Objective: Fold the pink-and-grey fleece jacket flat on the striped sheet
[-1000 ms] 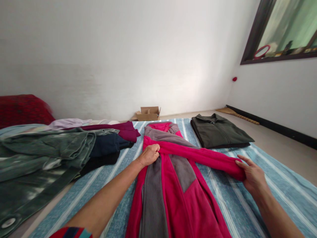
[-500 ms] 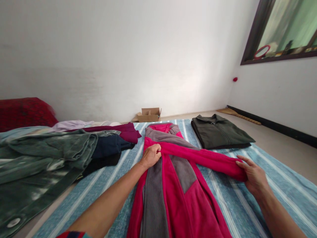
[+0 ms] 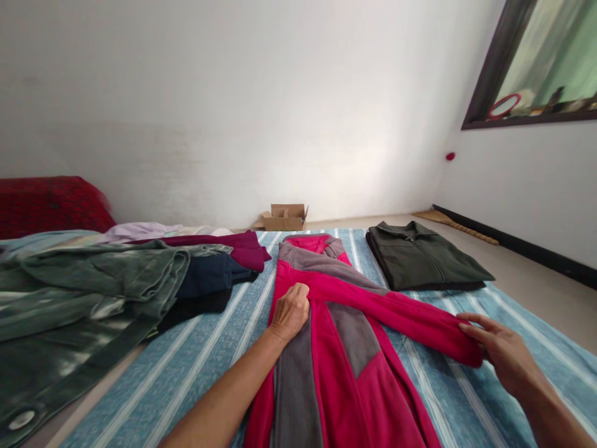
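Note:
A pink and grey fleece jacket lies lengthwise on the striped blue sheet, its collar at the far end. One pink sleeve stretches across it to the right, past the jacket's edge. My left hand is closed on the fabric near the upper end of that sleeve. At the sleeve's far end, my right hand holds the cuff between its fingers, which are fairly straight; the thumb is hidden.
A folded dark green zip jacket lies at the back right. Piled at the left are green trousers, a navy garment and a maroon one. Behind the bed's far edge is a cardboard box against the wall.
The camera view has shifted slightly. My right hand has moved a little to the right and nearer with the sleeve's end. My left hand stays on the upper sleeve.

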The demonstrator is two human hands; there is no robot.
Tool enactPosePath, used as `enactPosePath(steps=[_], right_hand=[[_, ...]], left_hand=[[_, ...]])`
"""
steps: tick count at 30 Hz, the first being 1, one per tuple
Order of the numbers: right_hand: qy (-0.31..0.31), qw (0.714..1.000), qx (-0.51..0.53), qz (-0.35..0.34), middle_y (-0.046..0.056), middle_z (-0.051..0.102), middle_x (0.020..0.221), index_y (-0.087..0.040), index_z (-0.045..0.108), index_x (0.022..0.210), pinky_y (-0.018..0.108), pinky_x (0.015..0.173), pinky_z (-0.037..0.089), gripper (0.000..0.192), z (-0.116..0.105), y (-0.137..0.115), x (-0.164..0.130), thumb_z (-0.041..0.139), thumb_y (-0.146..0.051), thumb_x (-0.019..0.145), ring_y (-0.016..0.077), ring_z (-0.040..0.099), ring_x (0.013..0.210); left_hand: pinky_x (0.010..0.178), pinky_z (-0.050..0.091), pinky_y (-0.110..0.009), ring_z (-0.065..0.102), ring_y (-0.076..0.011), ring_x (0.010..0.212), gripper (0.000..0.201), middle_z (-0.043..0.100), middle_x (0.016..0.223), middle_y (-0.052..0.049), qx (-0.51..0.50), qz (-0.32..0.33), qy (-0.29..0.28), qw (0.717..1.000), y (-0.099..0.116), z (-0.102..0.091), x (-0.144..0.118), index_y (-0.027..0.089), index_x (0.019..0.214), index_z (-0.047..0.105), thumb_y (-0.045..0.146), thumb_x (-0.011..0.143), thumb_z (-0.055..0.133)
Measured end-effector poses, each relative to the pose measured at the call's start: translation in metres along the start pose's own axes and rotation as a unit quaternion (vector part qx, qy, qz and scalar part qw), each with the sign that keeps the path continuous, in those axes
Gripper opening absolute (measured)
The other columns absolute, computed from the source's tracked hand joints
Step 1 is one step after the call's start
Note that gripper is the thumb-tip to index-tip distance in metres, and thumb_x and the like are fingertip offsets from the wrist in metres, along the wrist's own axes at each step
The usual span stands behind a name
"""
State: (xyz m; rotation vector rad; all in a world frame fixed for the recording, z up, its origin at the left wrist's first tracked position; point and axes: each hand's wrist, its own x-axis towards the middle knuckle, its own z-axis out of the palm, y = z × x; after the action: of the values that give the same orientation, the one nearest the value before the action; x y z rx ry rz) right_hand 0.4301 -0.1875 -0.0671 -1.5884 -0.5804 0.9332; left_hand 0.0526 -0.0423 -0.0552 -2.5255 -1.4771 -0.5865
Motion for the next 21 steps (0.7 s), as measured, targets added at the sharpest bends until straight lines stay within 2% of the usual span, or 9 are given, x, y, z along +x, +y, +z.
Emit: enactPosePath(steps=[6,11,14,18,21], right_hand=[[-0.024,0.993,-0.114,-0.01,0.001,0.064,0.061,-0.018,0.065,0.094,0.023,0.044,0.037,0.052,-0.006,0.009,0.002,0.074,-0.047,0.052,0.0145,0.052,0.05],[-0.061,0.978,-0.199,-0.026,0.002,0.065,0.064,-0.019,0.064,0.089,0.023,0.045,0.038,0.041,-0.01,0.015,0.002,0.066,-0.05,0.062,0.0168,0.056,0.055],[-0.054,0.971,-0.232,-0.026,0.002,0.063,0.061,-0.019,0.063,0.082,0.022,0.042,0.035,0.036,-0.011,0.017,0.0,0.062,-0.051,0.065,0.0135,0.05,0.047],[-0.074,0.957,-0.278,-0.042,-0.001,0.056,0.048,-0.019,0.061,0.067,0.02,0.036,0.028,0.031,-0.008,0.019,-0.003,0.061,-0.05,0.062,0.0091,0.04,0.037],[-0.092,0.93,-0.346,-0.087,0.001,0.058,0.048,-0.019,0.059,0.056,0.021,0.034,0.031,0.031,-0.006,0.019,-0.003,0.059,-0.05,0.056,0.011,0.044,0.036]], left_hand=[[0.078,0.043,-0.03,0.054,-0.0202,0.087,0.026,0.057,0.088,-0.006,-0.01,0.008,0.009,1.0,-0.002,0.0,-0.003,0.019,0.095,0.055,0.008,0.082,0.036],[0.076,0.043,-0.03,0.053,-0.0201,0.086,0.023,0.056,0.084,-0.005,-0.028,-0.011,0.011,0.999,-0.001,-0.002,-0.005,0.02,0.088,0.058,0.008,0.08,0.04],[0.075,0.043,-0.03,0.053,-0.0202,0.084,0.021,0.056,0.082,-0.004,-0.058,-0.019,0.024,0.998,-0.002,-0.001,-0.005,0.019,0.086,0.058,0.007,0.076,0.044],[0.074,0.042,-0.03,0.052,-0.02,0.081,0.021,0.055,0.08,-0.004,-0.097,-0.028,0.057,0.993,-0.004,0.005,-0.006,0.019,0.083,0.054,0.004,0.072,0.044],[0.07,0.04,-0.029,0.05,-0.019,0.075,0.019,0.052,0.076,-0.003,-0.127,-0.043,0.082,0.988,-0.005,0.01,-0.006,0.02,0.076,0.05,0.003,0.069,0.043]])
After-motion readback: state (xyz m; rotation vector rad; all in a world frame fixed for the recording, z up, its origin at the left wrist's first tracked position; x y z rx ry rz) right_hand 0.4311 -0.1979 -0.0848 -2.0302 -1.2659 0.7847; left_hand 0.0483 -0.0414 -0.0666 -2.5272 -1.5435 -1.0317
